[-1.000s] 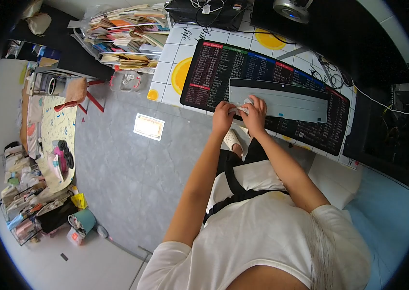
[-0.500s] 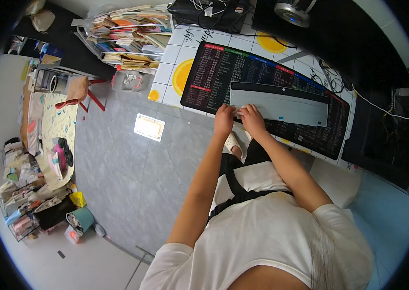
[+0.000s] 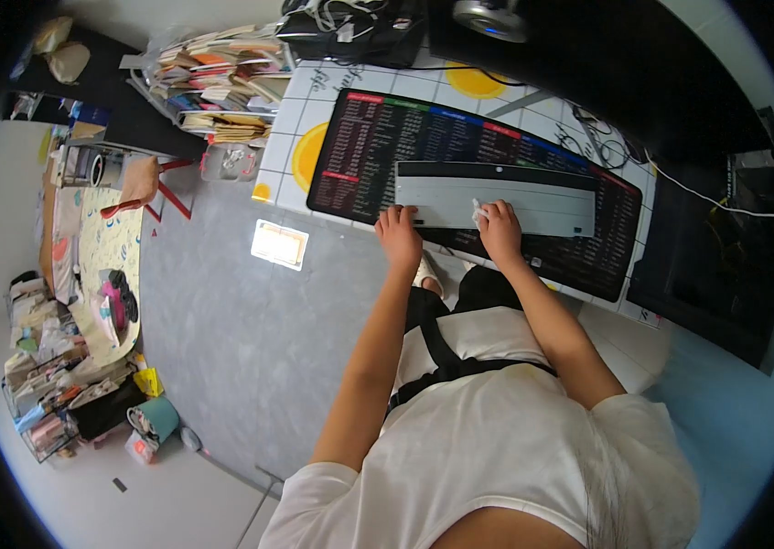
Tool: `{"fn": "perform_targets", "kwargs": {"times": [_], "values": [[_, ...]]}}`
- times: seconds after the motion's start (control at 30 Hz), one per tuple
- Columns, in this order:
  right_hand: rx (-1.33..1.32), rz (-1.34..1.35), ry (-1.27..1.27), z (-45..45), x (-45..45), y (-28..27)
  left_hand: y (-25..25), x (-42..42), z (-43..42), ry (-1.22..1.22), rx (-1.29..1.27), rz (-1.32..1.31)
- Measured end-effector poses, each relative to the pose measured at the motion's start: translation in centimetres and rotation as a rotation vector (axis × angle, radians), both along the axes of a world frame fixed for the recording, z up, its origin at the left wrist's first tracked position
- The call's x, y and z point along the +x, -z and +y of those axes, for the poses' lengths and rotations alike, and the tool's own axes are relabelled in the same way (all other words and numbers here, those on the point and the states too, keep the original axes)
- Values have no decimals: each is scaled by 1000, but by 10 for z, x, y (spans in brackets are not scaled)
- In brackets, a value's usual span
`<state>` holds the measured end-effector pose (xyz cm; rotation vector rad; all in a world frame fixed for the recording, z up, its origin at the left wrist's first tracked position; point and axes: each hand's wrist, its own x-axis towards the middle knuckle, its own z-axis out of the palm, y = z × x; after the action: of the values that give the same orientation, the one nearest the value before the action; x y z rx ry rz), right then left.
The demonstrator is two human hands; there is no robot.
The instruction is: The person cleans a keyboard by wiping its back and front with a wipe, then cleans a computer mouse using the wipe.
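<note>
A long, flat grey panel with a black strip along its far edge, which looks like an upturned keyboard [image 3: 451,194], lies on a black desk mat [image 3: 350,165] covered in printed text. At its near left corner, my left hand [image 3: 400,236] grips the edge with bent fingers. My right hand [image 3: 500,231] is over the near edge, around the middle. Pinched in its fingers is a small crumpled white tissue [image 3: 478,210], which rests against the grey surface. The fingertips of my right hand are partly hidden.
A dark monitor [image 3: 588,64] stands behind the mat, with loose black cables [image 3: 602,142] beneath. A black bag [image 3: 350,37] sits at the far left of the desk. Stacked papers [image 3: 213,78] fill a rack beside the desk. A red-legged stool [image 3: 145,183] stands on the floor.
My hands were together at the keyboard's left corner. My right hand has moved right along the panel with the tissue, while my left hand stays at the corner. The view has shifted slightly.
</note>
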<state>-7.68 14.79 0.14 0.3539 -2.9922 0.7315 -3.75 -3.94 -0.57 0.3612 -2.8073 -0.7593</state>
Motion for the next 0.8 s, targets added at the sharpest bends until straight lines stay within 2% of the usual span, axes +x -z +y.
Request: {"fn": "perform_targets", "kwargs": {"times": [0.07,0.2,0.23,0.43,0.6,0.73,0.8], "values": [[-16,7,47,25,1,-1,-8,-3,29,106,-101,133],[28,16,173,81,4,-9,-6,-13,96,457,-52,65],[41,27,216,94,4,-10,-3,-12,110,528,-66,-31],[22,89,327,171,13,1,-3,-5,141,505,-162,-156],[-181,5,346,187,17,14,-2,-4,140,500,-202,-179],[-220,-14,354,189,14,21,-4,-4,142,489,-201,-190],[-278,-12,565,189,7,28,-4,-4,142,482,-223,-173]]}}
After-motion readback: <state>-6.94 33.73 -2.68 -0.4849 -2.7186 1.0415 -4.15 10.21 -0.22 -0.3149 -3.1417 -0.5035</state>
